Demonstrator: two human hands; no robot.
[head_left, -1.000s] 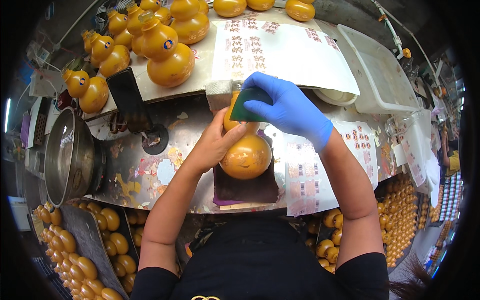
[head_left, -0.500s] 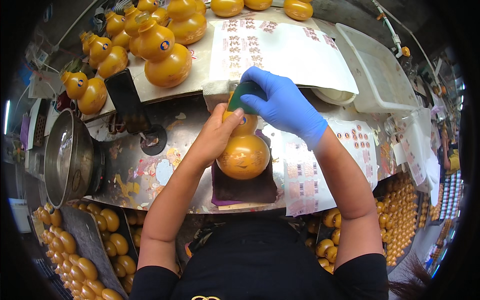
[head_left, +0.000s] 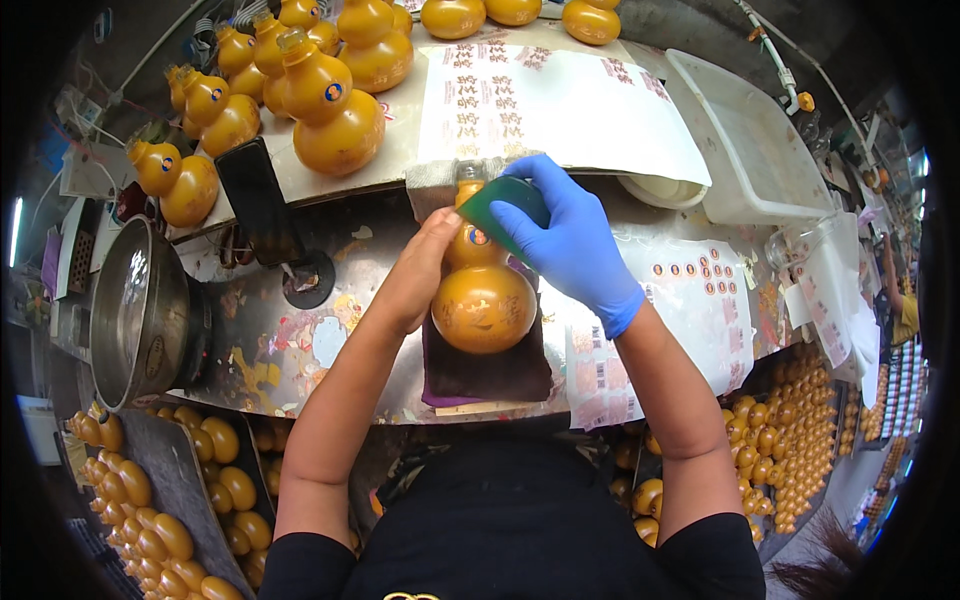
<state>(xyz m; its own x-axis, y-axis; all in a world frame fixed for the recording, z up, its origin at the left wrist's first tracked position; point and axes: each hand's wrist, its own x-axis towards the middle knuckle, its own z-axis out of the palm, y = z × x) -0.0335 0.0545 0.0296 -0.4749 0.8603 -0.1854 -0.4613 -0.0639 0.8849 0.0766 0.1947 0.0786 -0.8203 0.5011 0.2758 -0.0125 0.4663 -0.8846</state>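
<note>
A yellow gourd-shaped bottle (head_left: 485, 310) lies on a dark folded cloth (head_left: 487, 370), its clear glass neck pointing away from me. Red lettering marks its larger bulb, and a small round blue-and-orange sticker (head_left: 477, 236) sits on the smaller one. My bare left hand (head_left: 425, 265) grips the smaller bulb from the left side. In a blue glove, my right hand (head_left: 565, 235) holds a flat green scraper (head_left: 500, 207) against the upper part of the bottle, near the sticker. The glove hides part of the scraper.
Several finished-looking gourd bottles (head_left: 335, 115) stand at the back left, behind a phone (head_left: 258, 200) on a stand. A metal bowl (head_left: 140, 310) is at left. Sticker sheets (head_left: 715, 310) lie at right, a lettered sheet (head_left: 570, 110) beyond, and a plastic tub (head_left: 770, 150) back right.
My right hand has tilted the green scraper and shifted it slightly right, so the round sticker and the glass neck now show more. My left hand keeps hold of the bottle.
</note>
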